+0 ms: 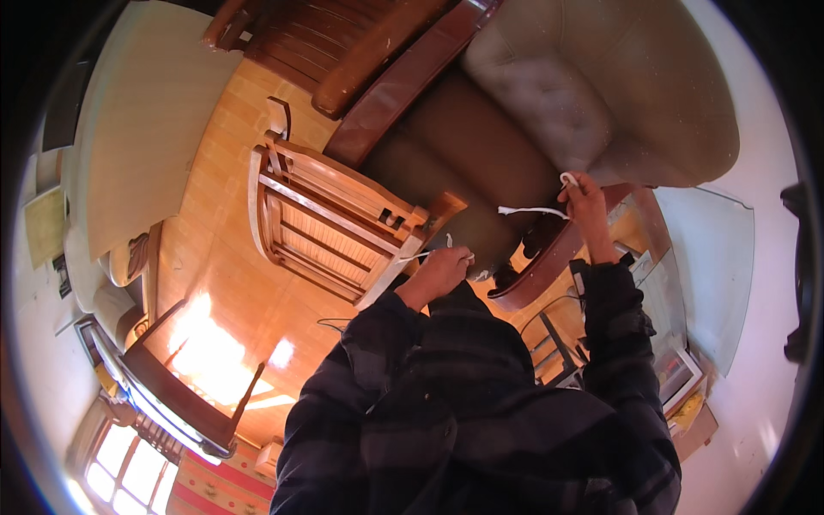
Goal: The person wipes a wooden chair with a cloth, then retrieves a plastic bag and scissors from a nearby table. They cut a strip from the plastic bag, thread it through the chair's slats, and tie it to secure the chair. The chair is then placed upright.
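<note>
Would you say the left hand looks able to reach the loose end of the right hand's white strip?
Probably yes: the white strip extends toward the left hand with nothing visible between, though that hand holds a white piece.

The right hand (587,211) pinches a white strip (532,210) in its fingers, one end sticking out leftward over a brown padded armchair (652,86). Lower down, the left hand (440,270) holds thin white material (415,257) near a wooden chair (319,172) on the shiny tan floor (193,245).
</note>
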